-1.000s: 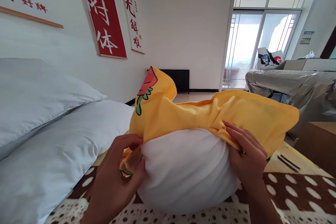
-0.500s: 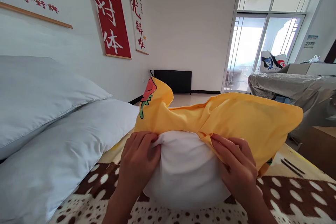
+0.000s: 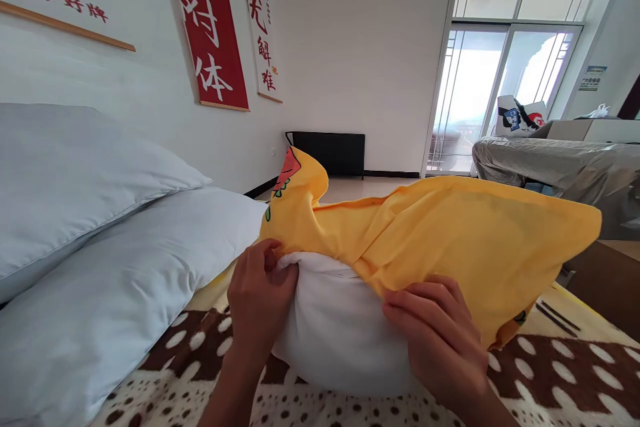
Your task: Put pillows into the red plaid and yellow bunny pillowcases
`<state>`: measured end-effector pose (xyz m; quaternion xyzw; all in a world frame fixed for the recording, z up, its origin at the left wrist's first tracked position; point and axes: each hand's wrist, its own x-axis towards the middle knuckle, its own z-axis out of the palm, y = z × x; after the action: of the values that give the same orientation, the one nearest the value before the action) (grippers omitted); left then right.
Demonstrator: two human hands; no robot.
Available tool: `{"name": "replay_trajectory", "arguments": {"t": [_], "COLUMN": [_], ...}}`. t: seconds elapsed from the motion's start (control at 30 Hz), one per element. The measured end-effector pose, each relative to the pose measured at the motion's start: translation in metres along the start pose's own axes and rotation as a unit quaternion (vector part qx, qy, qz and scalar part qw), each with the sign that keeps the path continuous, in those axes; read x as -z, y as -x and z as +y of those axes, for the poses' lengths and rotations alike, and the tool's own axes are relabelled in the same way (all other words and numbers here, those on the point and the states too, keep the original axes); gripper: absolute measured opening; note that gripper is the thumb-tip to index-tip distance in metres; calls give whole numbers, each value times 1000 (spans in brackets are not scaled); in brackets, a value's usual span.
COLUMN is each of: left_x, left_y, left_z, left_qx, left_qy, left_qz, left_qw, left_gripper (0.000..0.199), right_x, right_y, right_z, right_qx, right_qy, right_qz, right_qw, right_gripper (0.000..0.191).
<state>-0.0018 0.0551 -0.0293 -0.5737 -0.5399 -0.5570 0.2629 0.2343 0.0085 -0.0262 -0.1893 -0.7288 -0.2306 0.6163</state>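
Note:
A white pillow (image 3: 345,333) lies in front of me, its far end inside a yellow pillowcase (image 3: 450,227) with a red and green print at its left corner. My left hand (image 3: 263,293) is closed at the pillow's upper left, pinching the white corner beside the yellow edge. On the other side, my right hand (image 3: 440,333) grips the edge of the yellow cloth, fingers pressed together over the pillow's right part. The pillowcase spreads out to the right beyond this hand.
Two pale pillows (image 3: 130,280) are stacked at the left. A brown and cream spotted blanket (image 3: 565,373) lies underneath, with two dark thin strips (image 3: 557,319) at the right. Farther right stand a cardboard box (image 3: 605,287) and plastic-covered furniture (image 3: 560,160).
My right hand has moved left and down along the yellow edge, and the cloth reaches farther right. My left hand has shifted slightly left and up.

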Motion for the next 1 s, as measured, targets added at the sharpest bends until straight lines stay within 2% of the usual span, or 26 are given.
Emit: {"name": "replay_trajectory", "arguments": {"t": [0.1, 0.27, 0.47, 0.63, 0.87, 1.0], "left_x": [7, 15, 17, 15, 8, 7], "left_y": [-4, -5, -1, 3, 9, 9], "left_z": [0, 2, 9, 16, 17, 18], "left_qx": [-37, -121, -119, -120, -149, -146], "left_qy": [5, -6, 6, 13, -3, -22], "left_qz": [-38, -44, -46, -15, 65, 74], "left_qw": [999, 992, 992, 993, 987, 986], "left_gripper": [22, 17, 15, 23, 30, 30], "right_x": [0, 4, 4, 4, 3, 4], "right_y": [-1, -3, 2, 6, 0, -3], "right_z": [-1, 2, 8, 6, -1, 0], "right_qx": [-3, -11, -34, -37, -27, -16], "right_qy": [-3, 18, 27, 27, 35, 35], "right_qz": [8, -13, 2, -16, -29, -25], "right_qw": [1000, 1000, 999, 999, 999, 999], "right_gripper": [20, 29, 31, 33, 30, 27]}}
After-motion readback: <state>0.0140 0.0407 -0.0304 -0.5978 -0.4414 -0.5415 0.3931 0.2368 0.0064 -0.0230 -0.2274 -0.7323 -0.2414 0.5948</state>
